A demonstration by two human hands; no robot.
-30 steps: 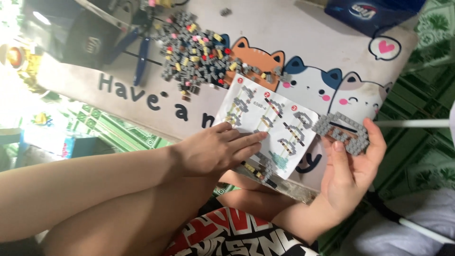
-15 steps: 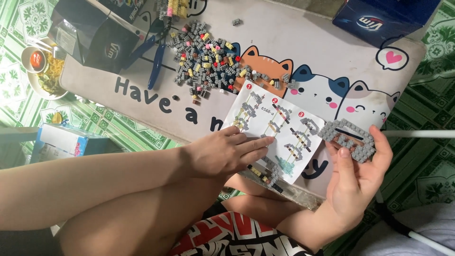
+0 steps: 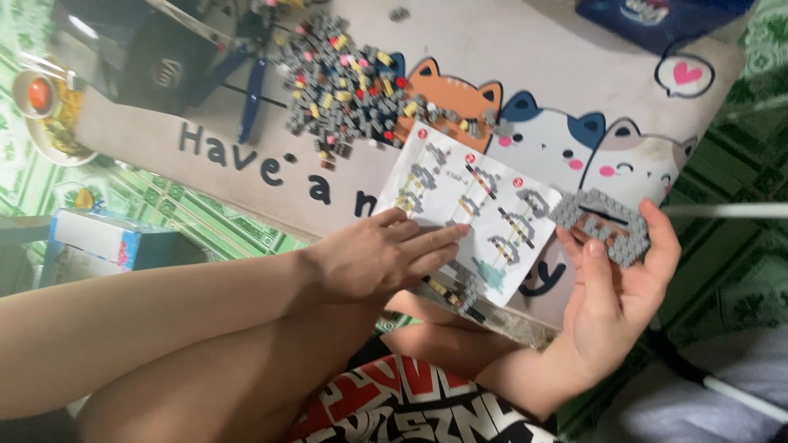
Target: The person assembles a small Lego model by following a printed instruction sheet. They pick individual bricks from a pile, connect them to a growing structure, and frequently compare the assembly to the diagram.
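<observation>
The left hand (image 3: 386, 258) lies palm down, fingers stretched out flat and close together, pointing to the right. Its bare forearm runs in from the left edge, resting across a bent knee. The right hand (image 3: 611, 287) is raised palm up, fingers curled upward and thumb pressed inward in a grasp, wrist bent back.

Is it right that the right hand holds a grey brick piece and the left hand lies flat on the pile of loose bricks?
Not quite. In the head view the left hand lies flat on the instruction sheet, not on the pile of loose bricks, which sits apart further up the mat. The right hand does hold the grey brick piece.
</observation>
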